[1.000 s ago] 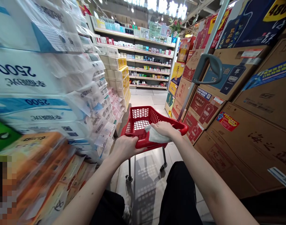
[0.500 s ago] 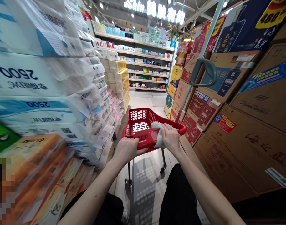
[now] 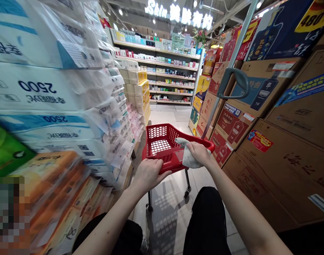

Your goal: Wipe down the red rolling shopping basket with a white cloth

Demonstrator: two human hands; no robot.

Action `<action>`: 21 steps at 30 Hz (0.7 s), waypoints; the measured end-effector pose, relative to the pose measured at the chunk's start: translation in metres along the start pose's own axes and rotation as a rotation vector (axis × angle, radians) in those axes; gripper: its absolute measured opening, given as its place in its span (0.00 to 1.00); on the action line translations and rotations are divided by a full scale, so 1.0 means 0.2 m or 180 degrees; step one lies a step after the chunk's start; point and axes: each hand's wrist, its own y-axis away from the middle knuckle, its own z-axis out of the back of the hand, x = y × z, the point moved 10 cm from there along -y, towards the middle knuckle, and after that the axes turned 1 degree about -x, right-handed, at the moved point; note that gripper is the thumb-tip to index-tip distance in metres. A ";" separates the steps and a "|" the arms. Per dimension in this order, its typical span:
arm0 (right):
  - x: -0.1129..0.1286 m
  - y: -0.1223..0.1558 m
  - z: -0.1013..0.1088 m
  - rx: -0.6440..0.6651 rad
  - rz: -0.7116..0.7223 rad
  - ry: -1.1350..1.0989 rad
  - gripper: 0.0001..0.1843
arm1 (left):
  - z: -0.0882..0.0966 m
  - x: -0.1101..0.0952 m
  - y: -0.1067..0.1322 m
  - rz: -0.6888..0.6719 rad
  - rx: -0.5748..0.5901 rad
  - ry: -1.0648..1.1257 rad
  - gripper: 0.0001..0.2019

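Plainly, the red cart [image 3: 168, 156] stands on the floor [image 3: 166, 198] at twelve o'clock from the person. Around the cart's centre, the left hand [image 3: 149, 173] sits at eight o'clock, its grip curled over the near bar [image 3: 174, 163], thumb on the person's side. The right hand [image 3: 199, 153] is at four o'clock, its grip bent over a pale cloth [image 3: 190, 160] against the bar; how tightly it pinches, I cannot tell. A metal pole [image 3: 241, 42] rises at two o'clock. Wrapped packs [image 3: 52, 88] are stacked at nine, cardboard boxes [image 3: 260, 148] at three, and stocked shelves [image 3: 172, 66] stand beyond at twelve.
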 end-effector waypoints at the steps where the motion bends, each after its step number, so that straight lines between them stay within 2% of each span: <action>1: 0.00 0.00 0.00 -0.0074 -0.0093 0.0040 0.24 | 0.00 -0.01 0.00 0.0024 -0.0023 -0.0018 0.17; 3: 0.06 0.03 0.01 -0.0348 -0.0043 0.0086 0.22 | 0.00 -0.02 0.00 0.0080 -0.0076 -0.0043 0.17; 6: 0.22 0.11 0.02 -0.0704 0.0309 -0.0017 0.21 | 0.00 -0.03 0.01 0.0155 -0.0135 0.0084 0.17; 10: 0.35 0.23 0.02 -0.0816 0.0538 -0.0187 0.22 | 0.01 0.01 0.04 0.0400 -0.0318 0.0326 0.22; 14: 0.42 0.31 0.01 -0.0661 0.0637 -0.0313 0.25 | 0.06 0.01 0.07 0.0469 -0.0511 0.0609 0.34; 18: 0.53 0.33 -0.03 -0.0178 0.0806 -0.0808 0.27 | 0.14 0.00 0.07 0.0302 -0.0624 0.1044 0.35; 21: 0.57 0.31 -0.05 0.0115 0.0739 -0.1672 0.28 | 0.16 0.00 0.07 0.0263 -0.0581 0.1221 0.33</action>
